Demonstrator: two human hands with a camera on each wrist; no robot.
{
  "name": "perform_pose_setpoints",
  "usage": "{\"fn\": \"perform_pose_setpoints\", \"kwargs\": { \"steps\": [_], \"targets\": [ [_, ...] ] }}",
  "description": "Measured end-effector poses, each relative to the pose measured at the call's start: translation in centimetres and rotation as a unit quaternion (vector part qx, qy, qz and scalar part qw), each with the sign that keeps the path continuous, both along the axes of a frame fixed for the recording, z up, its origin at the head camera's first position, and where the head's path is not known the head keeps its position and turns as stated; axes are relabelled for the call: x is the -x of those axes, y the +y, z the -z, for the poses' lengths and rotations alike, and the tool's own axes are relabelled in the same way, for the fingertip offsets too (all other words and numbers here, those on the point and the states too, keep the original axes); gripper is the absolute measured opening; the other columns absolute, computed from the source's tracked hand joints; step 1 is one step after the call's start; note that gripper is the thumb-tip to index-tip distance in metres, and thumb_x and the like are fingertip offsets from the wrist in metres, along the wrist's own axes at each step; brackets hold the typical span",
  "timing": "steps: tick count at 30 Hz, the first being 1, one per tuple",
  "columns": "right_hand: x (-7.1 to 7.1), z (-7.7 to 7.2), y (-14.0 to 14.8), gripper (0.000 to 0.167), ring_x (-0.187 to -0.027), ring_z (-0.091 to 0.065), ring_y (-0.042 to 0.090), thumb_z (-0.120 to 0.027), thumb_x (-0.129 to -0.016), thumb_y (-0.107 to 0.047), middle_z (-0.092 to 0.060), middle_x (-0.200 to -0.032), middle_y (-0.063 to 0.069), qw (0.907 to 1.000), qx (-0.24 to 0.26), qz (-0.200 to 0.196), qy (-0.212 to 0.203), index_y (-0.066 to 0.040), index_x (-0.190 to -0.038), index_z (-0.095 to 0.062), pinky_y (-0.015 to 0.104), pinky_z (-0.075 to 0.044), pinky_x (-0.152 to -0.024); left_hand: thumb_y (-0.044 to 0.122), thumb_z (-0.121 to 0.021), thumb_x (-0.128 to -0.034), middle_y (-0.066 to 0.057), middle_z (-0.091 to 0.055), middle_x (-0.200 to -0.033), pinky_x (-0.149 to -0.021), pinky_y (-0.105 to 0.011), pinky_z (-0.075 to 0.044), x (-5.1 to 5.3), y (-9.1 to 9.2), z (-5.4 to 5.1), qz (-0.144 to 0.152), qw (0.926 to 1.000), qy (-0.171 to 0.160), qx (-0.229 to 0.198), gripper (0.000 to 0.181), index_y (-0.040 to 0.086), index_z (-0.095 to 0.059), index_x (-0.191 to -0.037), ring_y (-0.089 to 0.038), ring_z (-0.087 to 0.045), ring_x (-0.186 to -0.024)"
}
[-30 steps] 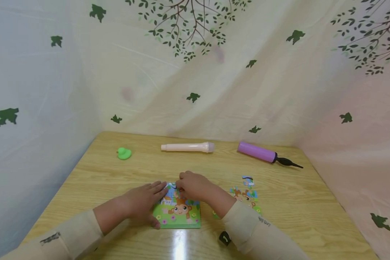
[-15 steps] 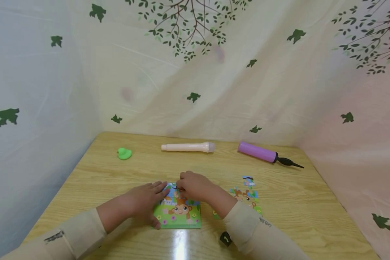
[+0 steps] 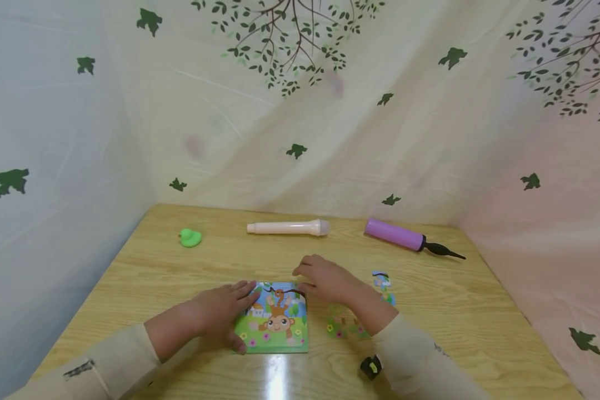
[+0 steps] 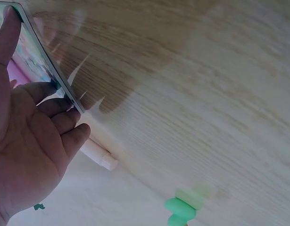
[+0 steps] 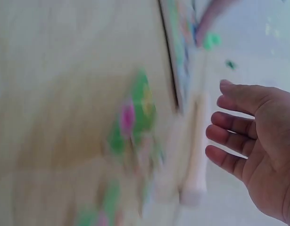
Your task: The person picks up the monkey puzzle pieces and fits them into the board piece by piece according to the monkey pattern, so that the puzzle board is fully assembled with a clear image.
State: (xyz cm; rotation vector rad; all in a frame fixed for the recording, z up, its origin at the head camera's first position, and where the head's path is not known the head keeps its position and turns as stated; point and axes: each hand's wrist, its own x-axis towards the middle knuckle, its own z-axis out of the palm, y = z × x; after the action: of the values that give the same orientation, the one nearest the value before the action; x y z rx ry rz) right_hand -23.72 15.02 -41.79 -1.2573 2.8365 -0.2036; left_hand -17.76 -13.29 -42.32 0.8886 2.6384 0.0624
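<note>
On a wood-grained desk [image 3: 220, 261], the head view shows a square, glossy jigsaw puzzle [image 3: 280, 323] lying flat before the person, picturing a brown monkey on flowery green grass under blue sky; the left hand [image 3: 217, 312] rests on its left side, thumb spread from the fingers, the right hand [image 3: 330, 282] is near its top right corner, and loose puzzle pieces [image 3: 337, 326] lie to the right. The left wrist view shows the puzzle's thin, straight edge against the left fingertips [image 4: 64, 122], with a smooth green toy duck [image 4: 181, 212] well apart. In the blurred right wrist view, the right fingers [image 5: 232, 139] are loosely bent, slightly apart.
</note>
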Motion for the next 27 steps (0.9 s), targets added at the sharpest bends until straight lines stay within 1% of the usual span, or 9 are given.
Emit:
{"fn": "perform_pose_setpoints", "kwargs": {
  "steps": [2,4,7,11,13,18,23,27],
  "targets": [
    [0.2,-0.7,1.8,0.033,-0.111,-0.058,0.023,-0.063,-0.097,-0.027,-0.061,-0.117,0.006,0.9992,0.014,0.033,-0.014,-0.009,-0.124,-0.065,0.039,-0.052,-0.093,0.075,-0.071,-0.065,-0.007,-0.018,-0.164,-0.121,-0.048,-0.026,-0.1,0.0,0.1,-0.002,1.0,0.0,-0.003,0.117,0.016,-0.027,-0.156,-0.03,-0.02,-0.15],
    [0.5,-1.2,3.8,0.034,-0.114,-0.057,0.024,-0.062,-0.098,-0.027,-0.061,-0.12,0.006,0.9972,0.017,0.068,-0.026,-0.008,-0.126,-0.064,0.041,-0.052,-0.095,0.074,-0.071,-0.0655,-0.008,-0.018,-0.165,-0.121,-0.048,-0.025,-0.1,-0.1,0.2,-0.001,1.0,0.0,-0.009,0.117,0.016,-0.026,-0.156,-0.03,-0.019,-0.151],
    [0.8,-1.7,6.9,0.035,-0.113,-0.059,0.026,-0.063,-0.097,-0.026,-0.062,-0.121,0.008,0.9936,0.019,0.105,-0.034,-0.006,-0.126,-0.064,0.043,-0.052,-0.094,0.071,-0.073,-0.0669,-0.01,-0.017,-0.164,-0.121,-0.049,-0.024,0.0,-0.2,0.4,0.003,0.9997,-0.004,-0.025,0.116,0.013,-0.026,-0.156,-0.032,-0.018,-0.151],
    [1.3,-1.6,10.8,0.036,-0.111,-0.06,0.029,-0.064,-0.096,-0.024,-0.062,-0.122,0.011,0.9885,0.006,0.145,-0.041,-0.004,-0.125,-0.063,0.046,-0.053,-0.092,0.07,-0.073,-0.0675,-0.01,-0.016,-0.165,-0.121,-0.049,-0.023,0.0,-0.2,0.6,-0.001,0.9992,-0.012,-0.037,0.117,0.012,-0.024,-0.157,-0.031,-0.016,-0.151],
    [1.5,-1.5,12.4,0.037,-0.115,-0.059,0.033,-0.064,-0.096,-0.024,-0.062,-0.124,0.014,0.9847,-0.003,0.166,-0.055,-0.002,-0.126,-0.062,0.049,-0.052,-0.094,0.07,-0.073,-0.0672,-0.01,-0.016,-0.165,-0.122,-0.049,-0.023,0.0,-0.2,0.6,-0.004,0.9991,-0.013,-0.04,0.118,0.012,-0.023,-0.157,-0.031,-0.016,-0.151],
    [1.9,-0.6,15.2,0.04,-0.116,-0.057,0.038,-0.064,-0.096,-0.025,-0.06,-0.125,0.019,0.9763,-0.02,0.197,-0.087,0.001,-0.126,-0.06,0.052,-0.051,-0.094,0.07,-0.074,-0.0654,-0.009,-0.015,-0.165,-0.122,-0.049,-0.021,0.1,-0.3,1.0,-0.011,0.9989,-0.007,-0.044,0.122,0.01,-0.021,-0.157,-0.031,-0.016,-0.151],
    [2.0,0.5,16.6,0.04,-0.101,-0.06,0.03,-0.071,-0.09,-0.026,-0.061,-0.115,0.016,0.9709,-0.026,0.209,-0.114,-0.001,-0.12,-0.063,0.049,-0.053,-0.085,0.071,-0.074,-0.0634,-0.01,-0.015,-0.165,-0.122,-0.049,-0.022,-0.1,-0.3,1.2,-0.01,0.9988,0.014,-0.046,0.124,0.008,-0.022,-0.156,-0.032,-0.017,-0.151],
    [2.1,1.1,16.9,0.034,-0.094,-0.059,0.023,-0.073,-0.086,-0.022,-0.062,-0.107,0.01,0.9714,-0.028,0.207,-0.114,-0.004,-0.114,-0.066,0.047,-0.053,-0.084,0.07,-0.075,-0.0622,-0.013,-0.018,-0.163,-0.121,-0.05,-0.024,-0.5,-0.2,1.0,-0.009,0.9982,0.03,-0.052,0.124,0.004,-0.025,-0.155,-0.034,-0.019,-0.15]
  ]
}}
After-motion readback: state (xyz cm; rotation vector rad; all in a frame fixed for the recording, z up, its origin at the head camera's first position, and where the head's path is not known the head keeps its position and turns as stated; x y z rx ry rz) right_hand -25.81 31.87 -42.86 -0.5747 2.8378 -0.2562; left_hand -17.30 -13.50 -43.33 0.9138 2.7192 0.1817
